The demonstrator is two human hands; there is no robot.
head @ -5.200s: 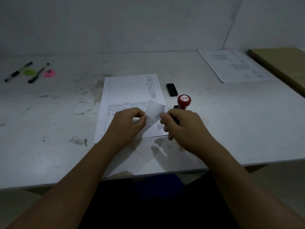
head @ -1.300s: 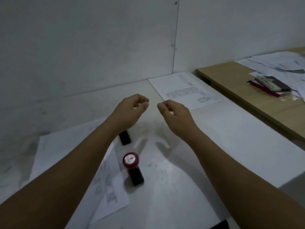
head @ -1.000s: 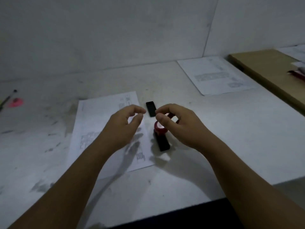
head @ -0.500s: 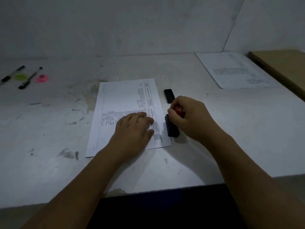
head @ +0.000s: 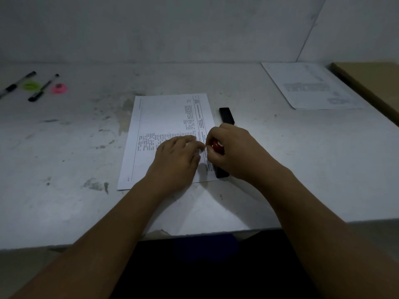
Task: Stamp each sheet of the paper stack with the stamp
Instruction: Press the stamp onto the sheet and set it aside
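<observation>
Head view: the right grip (head: pixel 233 152) is curled round the red knob of the stamp (head: pixel 217 146). Its black base now overlaps the near right edge of the paper stack (head: pixel 168 117); half a second ago it stood just beside the stack on the worktop (head: pixel 280 169). The left grip (head: pixel 179 158) lies on the top sheet, fingers spread and blurred. We judge that the stamping of this sheet is beginning.

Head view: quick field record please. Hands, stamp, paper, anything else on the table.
left hand: flat on paper stack, fingers straight
right hand: grips stamp by its red knob
stamp base: black, at the stack's right edge
small black block: beyond the stamp, beside the stack
far right: more printed sheets
far left: two pens
</observation>
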